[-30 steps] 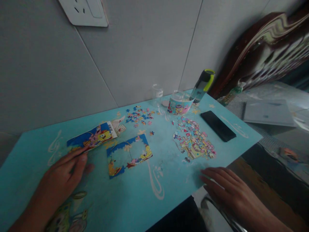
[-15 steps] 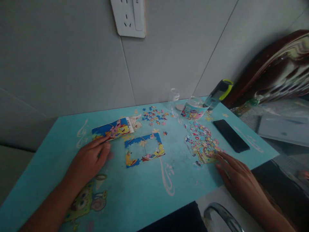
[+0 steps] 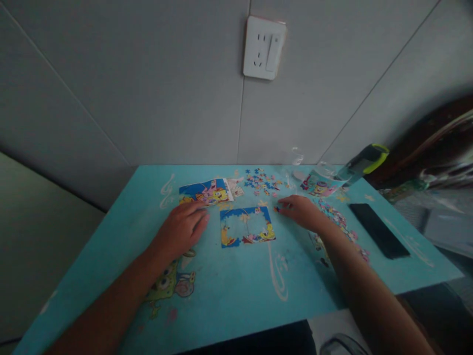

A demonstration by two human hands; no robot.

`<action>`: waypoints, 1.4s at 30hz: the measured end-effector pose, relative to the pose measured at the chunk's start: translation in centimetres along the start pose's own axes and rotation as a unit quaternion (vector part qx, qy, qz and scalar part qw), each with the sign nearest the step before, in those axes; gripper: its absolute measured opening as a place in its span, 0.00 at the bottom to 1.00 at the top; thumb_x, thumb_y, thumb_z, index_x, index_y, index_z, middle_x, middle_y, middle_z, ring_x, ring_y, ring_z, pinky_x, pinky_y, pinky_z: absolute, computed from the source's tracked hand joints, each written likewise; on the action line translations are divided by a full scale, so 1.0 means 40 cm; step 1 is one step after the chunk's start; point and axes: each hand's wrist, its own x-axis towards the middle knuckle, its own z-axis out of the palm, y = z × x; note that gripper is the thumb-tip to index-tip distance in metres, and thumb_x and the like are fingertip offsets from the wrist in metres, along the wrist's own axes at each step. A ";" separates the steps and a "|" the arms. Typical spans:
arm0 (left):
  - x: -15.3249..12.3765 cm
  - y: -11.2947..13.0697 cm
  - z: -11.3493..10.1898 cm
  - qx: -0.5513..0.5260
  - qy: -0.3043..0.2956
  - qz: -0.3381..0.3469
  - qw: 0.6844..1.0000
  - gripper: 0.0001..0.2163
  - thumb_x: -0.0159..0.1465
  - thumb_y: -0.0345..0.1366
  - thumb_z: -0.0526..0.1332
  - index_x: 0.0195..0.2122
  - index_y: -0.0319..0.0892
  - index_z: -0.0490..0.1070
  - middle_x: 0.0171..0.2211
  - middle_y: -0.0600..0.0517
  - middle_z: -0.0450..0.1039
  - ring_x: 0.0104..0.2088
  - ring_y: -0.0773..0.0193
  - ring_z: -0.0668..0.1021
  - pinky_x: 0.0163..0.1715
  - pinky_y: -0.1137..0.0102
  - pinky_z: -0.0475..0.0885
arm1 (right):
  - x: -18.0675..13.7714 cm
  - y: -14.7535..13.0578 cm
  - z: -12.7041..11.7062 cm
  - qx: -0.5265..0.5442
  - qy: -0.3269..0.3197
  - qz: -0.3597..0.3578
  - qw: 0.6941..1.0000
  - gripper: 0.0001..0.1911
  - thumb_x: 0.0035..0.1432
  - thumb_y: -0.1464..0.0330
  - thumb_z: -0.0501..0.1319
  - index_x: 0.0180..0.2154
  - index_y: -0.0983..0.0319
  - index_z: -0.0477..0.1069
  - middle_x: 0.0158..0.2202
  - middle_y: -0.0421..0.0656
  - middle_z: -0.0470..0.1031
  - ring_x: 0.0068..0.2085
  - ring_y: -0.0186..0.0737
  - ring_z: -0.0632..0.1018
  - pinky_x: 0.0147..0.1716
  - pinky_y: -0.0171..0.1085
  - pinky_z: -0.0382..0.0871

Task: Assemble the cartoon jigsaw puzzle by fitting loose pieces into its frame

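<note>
My left hand [image 3: 183, 229] rests on the table with its thumb apart, fingertips at the lower edge of a SpongeBob picture card [image 3: 201, 191]. My right hand [image 3: 300, 211] reaches over the table, its thumb and fingertips closed round a small puzzle piece [image 3: 276, 209]. Between the hands lies a partly assembled jigsaw puzzle [image 3: 229, 241], a joined border around a bare middle with a gap in the bottom edge. Loose blue puzzle pieces [image 3: 260, 181] are spread beyond it. Under my right forearm, which hides part of it, lies a second colourful heap of pieces [image 3: 334, 214].
A decorated tub [image 3: 320, 186], a clear cup [image 3: 296, 157] and a bottle with a yellow-green rim [image 3: 364, 162] stand at the back right. A long black object [image 3: 379, 230] lies on the right of the turquoise table [image 3: 236, 291]. A wall socket [image 3: 264, 48] is above.
My right hand has moved left and away from me, from the colourful heap to the single piece beside the puzzle border. The left hand stays by the card. The view has shifted left.
</note>
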 end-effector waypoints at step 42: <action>0.005 0.165 -0.041 -0.054 -0.129 0.208 0.968 0.11 0.71 0.35 0.59 0.52 0.42 0.74 0.50 0.47 0.76 0.50 0.55 0.76 0.51 0.56 0.66 | -0.082 -0.238 0.097 0.245 -0.030 -0.193 0.950 0.13 0.68 0.72 0.61 0.51 0.55 0.79 0.44 0.44 0.81 0.46 0.41 0.78 0.49 0.42 0.72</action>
